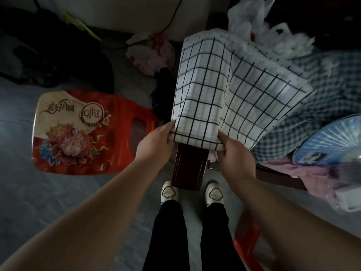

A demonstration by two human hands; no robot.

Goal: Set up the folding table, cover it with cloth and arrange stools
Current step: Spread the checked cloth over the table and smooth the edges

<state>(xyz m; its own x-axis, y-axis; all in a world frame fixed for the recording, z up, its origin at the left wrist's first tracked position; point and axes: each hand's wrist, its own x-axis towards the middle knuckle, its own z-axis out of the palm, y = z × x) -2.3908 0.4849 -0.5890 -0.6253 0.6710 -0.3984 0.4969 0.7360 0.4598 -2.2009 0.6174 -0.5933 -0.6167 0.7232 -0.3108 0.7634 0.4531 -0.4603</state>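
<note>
Between both hands, the folded cloth point(205, 90) shows black-gridded white.

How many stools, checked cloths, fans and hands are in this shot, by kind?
Red stools: 2 (the lower-right one is only partly in view)
Checked cloths: 2 (white black-grid cloth, blue gingham cloth)
Blue fan: 1
Hands: 2 (left hand and right hand, both gripping the grid cloth's near edge)
Total: 7

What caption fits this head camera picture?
Left hand and right hand grip the checked cloth by its near edge; a red stool stands alongside.
</note>
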